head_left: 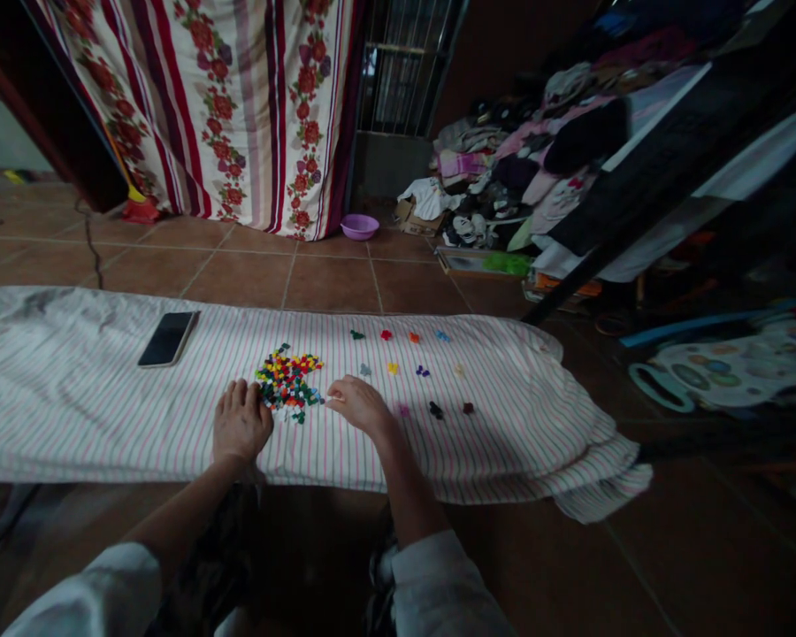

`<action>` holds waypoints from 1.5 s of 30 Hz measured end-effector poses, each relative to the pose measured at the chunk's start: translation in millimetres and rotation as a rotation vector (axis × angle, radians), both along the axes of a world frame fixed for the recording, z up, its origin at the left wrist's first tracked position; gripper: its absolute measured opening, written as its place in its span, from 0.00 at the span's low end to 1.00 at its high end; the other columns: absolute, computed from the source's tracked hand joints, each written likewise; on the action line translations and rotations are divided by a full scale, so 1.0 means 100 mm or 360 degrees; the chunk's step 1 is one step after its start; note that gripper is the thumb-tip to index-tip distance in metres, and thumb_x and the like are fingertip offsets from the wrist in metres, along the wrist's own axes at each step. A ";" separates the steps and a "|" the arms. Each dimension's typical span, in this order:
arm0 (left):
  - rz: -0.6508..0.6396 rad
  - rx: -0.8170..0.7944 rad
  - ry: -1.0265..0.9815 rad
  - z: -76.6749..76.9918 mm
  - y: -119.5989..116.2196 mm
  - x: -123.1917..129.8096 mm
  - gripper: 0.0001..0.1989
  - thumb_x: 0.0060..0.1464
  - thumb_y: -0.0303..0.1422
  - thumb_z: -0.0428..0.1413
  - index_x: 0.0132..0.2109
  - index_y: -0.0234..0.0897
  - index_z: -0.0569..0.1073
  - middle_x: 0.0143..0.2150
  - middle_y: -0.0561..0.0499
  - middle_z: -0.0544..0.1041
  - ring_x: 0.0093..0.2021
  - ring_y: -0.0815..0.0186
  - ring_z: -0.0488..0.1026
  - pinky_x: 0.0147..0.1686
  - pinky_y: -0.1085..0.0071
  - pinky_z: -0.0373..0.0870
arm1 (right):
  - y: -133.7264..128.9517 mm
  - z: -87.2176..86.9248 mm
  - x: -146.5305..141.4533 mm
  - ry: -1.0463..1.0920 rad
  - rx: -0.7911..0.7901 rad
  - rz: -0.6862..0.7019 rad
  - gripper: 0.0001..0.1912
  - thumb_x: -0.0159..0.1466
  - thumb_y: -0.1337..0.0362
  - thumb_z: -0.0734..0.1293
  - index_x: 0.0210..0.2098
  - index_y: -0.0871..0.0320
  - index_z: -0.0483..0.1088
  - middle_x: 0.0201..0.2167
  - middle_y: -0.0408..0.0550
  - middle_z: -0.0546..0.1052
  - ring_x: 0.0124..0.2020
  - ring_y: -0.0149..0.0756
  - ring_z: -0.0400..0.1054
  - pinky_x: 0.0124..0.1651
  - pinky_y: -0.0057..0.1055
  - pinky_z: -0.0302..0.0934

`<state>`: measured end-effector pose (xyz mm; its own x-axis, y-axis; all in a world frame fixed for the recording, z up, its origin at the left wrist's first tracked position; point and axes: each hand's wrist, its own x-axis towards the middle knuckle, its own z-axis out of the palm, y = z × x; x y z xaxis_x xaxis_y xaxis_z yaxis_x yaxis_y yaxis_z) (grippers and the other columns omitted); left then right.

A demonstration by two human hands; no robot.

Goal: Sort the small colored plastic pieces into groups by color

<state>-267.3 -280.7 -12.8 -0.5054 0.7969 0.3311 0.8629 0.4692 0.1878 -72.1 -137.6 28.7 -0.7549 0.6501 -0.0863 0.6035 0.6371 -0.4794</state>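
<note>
A mixed pile of tiny coloured pieces [290, 382] lies on a striped cloth [106, 407]. My left hand [241, 423] rests palm down at the pile's left edge, fingers stretched out. On the other side, my right hand [359, 405] has thumb and forefinger pinched together just off the pile. Something small and pale shows at those fingertips, too small to name. Beyond and beside that hand, little single-colour clusters lie in rows, among them a red cluster [386, 335], a yellow cluster [393, 368], a purple cluster [423, 372], a black cluster [436, 410] and a brown cluster [468, 408].
A phone [168, 340] lies on the cloth to the left. Past the far edge are a floral curtain [252, 115], a purple basin [359, 227] on the tiled floor and a heap of clothes [497, 168]. A dark slanting post [590, 265] stands at right.
</note>
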 end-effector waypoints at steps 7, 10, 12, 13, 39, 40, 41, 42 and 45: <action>0.0005 -0.0031 0.0038 0.00 0.01 0.01 0.24 0.55 0.33 0.45 0.56 0.28 0.67 0.60 0.33 0.66 0.64 0.48 0.57 0.60 0.52 0.56 | -0.22 0.01 -0.22 -0.0187 0.0211 -0.0001 0.08 0.63 0.62 0.66 0.40 0.56 0.72 0.40 0.51 0.74 0.45 0.38 0.68 0.46 0.30 0.58; 0.0003 -0.0015 0.0031 -0.01 0.01 0.00 0.23 0.55 0.33 0.45 0.56 0.28 0.68 0.59 0.34 0.67 0.64 0.49 0.58 0.60 0.53 0.57 | -0.23 0.01 -0.25 -0.0191 0.0211 0.0008 0.07 0.63 0.66 0.64 0.40 0.57 0.72 0.40 0.51 0.74 0.44 0.37 0.68 0.46 0.29 0.58; 0.0003 -0.0004 0.0025 -0.02 0.01 0.00 0.23 0.55 0.33 0.45 0.56 0.29 0.68 0.59 0.34 0.67 0.64 0.49 0.58 0.60 0.53 0.57 | -0.22 0.02 -0.24 -0.0175 0.0184 0.0021 0.09 0.63 0.68 0.62 0.40 0.56 0.72 0.39 0.50 0.75 0.44 0.36 0.68 0.46 0.28 0.57; 0.0004 -0.0002 0.0020 -0.02 0.01 0.00 0.23 0.55 0.33 0.45 0.56 0.29 0.67 0.60 0.34 0.67 0.64 0.49 0.57 0.60 0.53 0.57 | -0.21 0.02 -0.23 -0.0165 0.0167 0.0024 0.09 0.63 0.68 0.62 0.40 0.56 0.73 0.39 0.49 0.75 0.43 0.35 0.68 0.45 0.28 0.57; -0.0029 0.0049 -0.0021 -0.02 -0.01 -0.02 0.23 0.53 0.32 0.47 0.56 0.33 0.67 0.59 0.36 0.67 0.64 0.50 0.57 0.59 0.51 0.56 | 0.33 -0.15 0.53 0.0042 0.0022 -0.0157 0.14 0.58 0.72 0.59 0.36 0.57 0.75 0.35 0.47 0.77 0.40 0.34 0.69 0.44 0.27 0.57; -0.0026 0.0050 -0.0012 -0.03 -0.01 -0.02 0.23 0.53 0.33 0.47 0.56 0.33 0.67 0.59 0.36 0.67 0.64 0.50 0.57 0.60 0.51 0.56 | 0.33 -0.16 0.53 0.0043 0.0017 -0.0144 0.14 0.58 0.73 0.59 0.36 0.57 0.75 0.36 0.47 0.78 0.40 0.34 0.69 0.44 0.27 0.57; -0.0025 0.0046 -0.0001 -0.03 -0.01 -0.02 0.23 0.54 0.33 0.46 0.56 0.32 0.67 0.59 0.36 0.67 0.64 0.50 0.57 0.60 0.51 0.56 | 0.33 -0.16 0.53 0.0041 0.0012 -0.0133 0.15 0.57 0.73 0.59 0.36 0.57 0.75 0.36 0.47 0.78 0.41 0.34 0.69 0.45 0.27 0.57; -0.0025 0.0038 0.0009 -0.03 -0.01 -0.02 0.22 0.54 0.33 0.46 0.56 0.32 0.67 0.59 0.36 0.67 0.64 0.50 0.57 0.60 0.52 0.56 | 0.33 -0.17 0.53 0.0033 0.0008 -0.0130 0.15 0.57 0.74 0.59 0.36 0.58 0.75 0.36 0.47 0.78 0.41 0.34 0.69 0.45 0.27 0.57; -0.0025 0.0005 0.0035 -0.03 -0.01 -0.02 0.23 0.56 0.33 0.44 0.55 0.29 0.67 0.59 0.34 0.66 0.64 0.49 0.57 0.59 0.52 0.57 | 0.32 -0.16 0.54 -0.0005 0.0003 -0.0151 0.15 0.57 0.74 0.60 0.36 0.59 0.76 0.37 0.49 0.78 0.42 0.34 0.69 0.45 0.27 0.58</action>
<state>-269.5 -281.7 -16.0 -0.4855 0.8035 0.3444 0.8740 0.4553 0.1698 -18.0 -105.4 12.5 -0.6894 0.7191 -0.0874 0.6629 0.5776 -0.4764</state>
